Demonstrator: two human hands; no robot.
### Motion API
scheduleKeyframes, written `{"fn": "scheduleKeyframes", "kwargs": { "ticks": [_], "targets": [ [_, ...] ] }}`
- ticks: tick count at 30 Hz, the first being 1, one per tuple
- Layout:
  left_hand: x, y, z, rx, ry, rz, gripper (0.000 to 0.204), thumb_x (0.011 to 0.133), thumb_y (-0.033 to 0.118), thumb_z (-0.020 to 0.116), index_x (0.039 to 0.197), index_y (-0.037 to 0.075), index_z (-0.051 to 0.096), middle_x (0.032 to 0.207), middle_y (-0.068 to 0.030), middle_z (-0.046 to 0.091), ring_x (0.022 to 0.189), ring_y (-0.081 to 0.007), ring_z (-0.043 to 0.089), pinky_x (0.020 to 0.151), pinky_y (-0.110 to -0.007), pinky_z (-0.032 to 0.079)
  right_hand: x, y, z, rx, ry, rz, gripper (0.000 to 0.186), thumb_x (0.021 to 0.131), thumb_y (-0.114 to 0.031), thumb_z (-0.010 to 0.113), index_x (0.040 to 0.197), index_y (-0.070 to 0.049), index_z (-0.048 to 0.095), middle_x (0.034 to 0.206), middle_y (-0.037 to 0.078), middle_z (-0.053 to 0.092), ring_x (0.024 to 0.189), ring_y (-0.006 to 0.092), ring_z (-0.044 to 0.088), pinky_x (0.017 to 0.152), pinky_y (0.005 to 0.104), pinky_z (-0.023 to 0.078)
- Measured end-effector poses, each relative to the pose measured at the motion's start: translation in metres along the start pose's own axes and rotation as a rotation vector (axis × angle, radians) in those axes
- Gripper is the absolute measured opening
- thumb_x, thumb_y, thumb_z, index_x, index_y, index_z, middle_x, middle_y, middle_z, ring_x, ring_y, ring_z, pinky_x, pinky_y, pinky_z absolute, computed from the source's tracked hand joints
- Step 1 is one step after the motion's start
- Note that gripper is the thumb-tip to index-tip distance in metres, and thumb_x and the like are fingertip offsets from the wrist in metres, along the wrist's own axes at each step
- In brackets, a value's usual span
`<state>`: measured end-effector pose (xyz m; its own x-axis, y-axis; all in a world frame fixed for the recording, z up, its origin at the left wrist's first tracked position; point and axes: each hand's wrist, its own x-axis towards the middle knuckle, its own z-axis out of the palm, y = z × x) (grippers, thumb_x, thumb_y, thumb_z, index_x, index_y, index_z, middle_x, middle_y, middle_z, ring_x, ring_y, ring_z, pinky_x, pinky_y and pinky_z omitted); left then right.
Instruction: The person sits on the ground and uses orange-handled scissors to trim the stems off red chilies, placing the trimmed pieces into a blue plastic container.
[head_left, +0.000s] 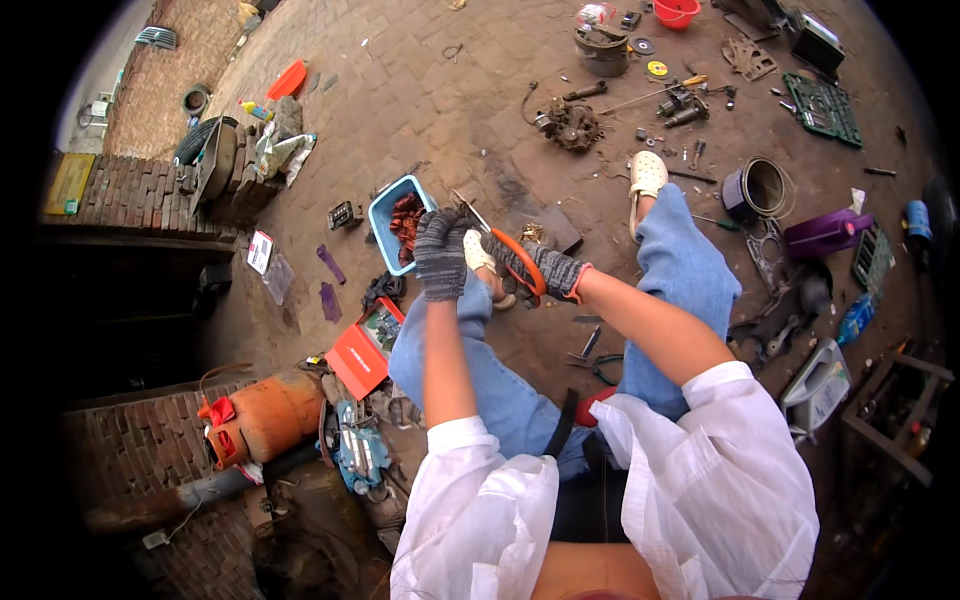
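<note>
Both of my hands wear grey knitted gloves and meet above the ground between my knees. My right hand (pixel 541 268) is wrapped round an orange-handled tool (pixel 527 262) with long, narrow metal jaws that point up and left; whether it is pliers or snips I cannot tell. Beside those jaws, my left hand (pixel 441 253) is closed with its fingers curled; whatever lies in it is hidden. Directly behind the left hand stands a light blue basin (pixel 377 222), holding reddish-brown, copper-coloured pieces (pixel 405 222).
Greasy metal parts (pixel 572 125) lie ahead, near a green socket set case (pixel 822 108). A metal can (pixel 757 190) and a purple jug (pixel 826 233) stand at right. On the left are an open red box (pixel 357 360) and an orange gas cylinder (pixel 265 415).
</note>
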<state>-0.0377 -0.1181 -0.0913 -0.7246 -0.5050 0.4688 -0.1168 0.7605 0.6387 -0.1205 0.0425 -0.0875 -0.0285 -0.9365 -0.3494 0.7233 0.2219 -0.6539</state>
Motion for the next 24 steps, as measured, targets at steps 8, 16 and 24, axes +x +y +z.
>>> {"fn": "scheduleKeyframes", "kwargs": {
  "ticks": [8,16,24],
  "targets": [
    [0.001,0.009,0.027,-0.664,0.116,-0.599,0.008,0.074,-0.001,0.051,0.081,0.001,0.055,0.072,-0.0037,0.056,0.063,-0.0102,0.050,0.058,-0.022,0.043,0.054,0.053,-0.019,-0.536,0.275,-0.389,0.029,0.074,-0.033,0.056,0.084,-0.006,0.053,0.064,0.010,0.054,0.051,0.0195,0.054,0.046,0.0315,0.043],
    [-0.001,0.008,0.023,-0.649,0.168,-0.631,0.006,0.075,0.001,0.052,0.081,0.000,0.055,0.074,-0.0028,0.055,0.065,-0.0109,0.051,0.059,-0.021,0.042,0.026,0.021,-0.008,-1.375,0.251,-0.457,0.034,0.070,-0.021,0.053,0.096,0.000,0.048,0.088,0.022,0.052,0.080,0.0333,0.053,0.067,0.0378,0.043],
    [-0.001,0.008,0.031,-0.770,0.119,-0.621,0.010,0.076,-0.001,0.049,0.084,0.001,0.055,0.077,-0.0044,0.056,0.068,-0.0126,0.052,0.061,-0.024,0.044,0.003,-0.002,0.012,-1.150,0.350,-0.405,0.029,0.079,-0.019,0.040,0.101,0.000,0.044,0.087,0.024,0.050,0.084,0.0376,0.049,0.073,0.0388,0.040]
  ]
}}
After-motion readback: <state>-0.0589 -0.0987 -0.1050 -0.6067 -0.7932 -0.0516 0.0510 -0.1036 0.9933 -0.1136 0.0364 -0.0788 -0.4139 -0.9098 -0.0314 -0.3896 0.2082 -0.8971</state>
